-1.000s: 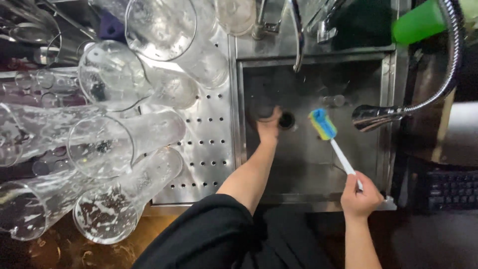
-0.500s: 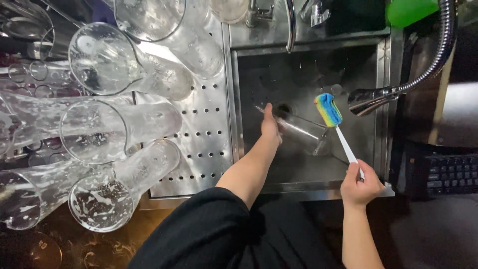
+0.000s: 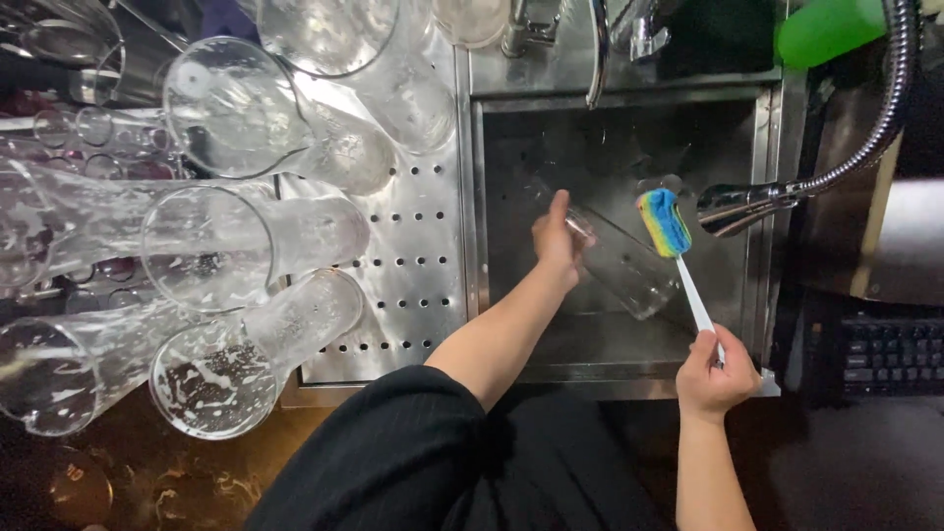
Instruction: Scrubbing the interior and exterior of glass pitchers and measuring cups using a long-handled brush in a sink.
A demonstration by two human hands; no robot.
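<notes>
Several large glasses [image 3: 246, 246] are being kept on their sides on a perforated steel drainboard [image 3: 418, 265] across the left half of the frame, some streaked with foam. A steel sink [image 3: 511, 167] is being shown in the upper middle, with taps [image 3: 590, 39] along its top edge and a flexible spray hose [image 3: 816, 167] curving in from the upper right. A clear glass [image 3: 624, 265] is being gripped at one end by the closed fingers of the left hand [image 3: 559, 239], tilted over the basin at centre. A white-handled brush [image 3: 674, 246] with a blue, yellow and green head is being clasped by the right hand [image 3: 716, 372], lower right, its head just beside the glass. A dark keyboard [image 3: 890, 354] is being glimpsed at the right edge.
</notes>
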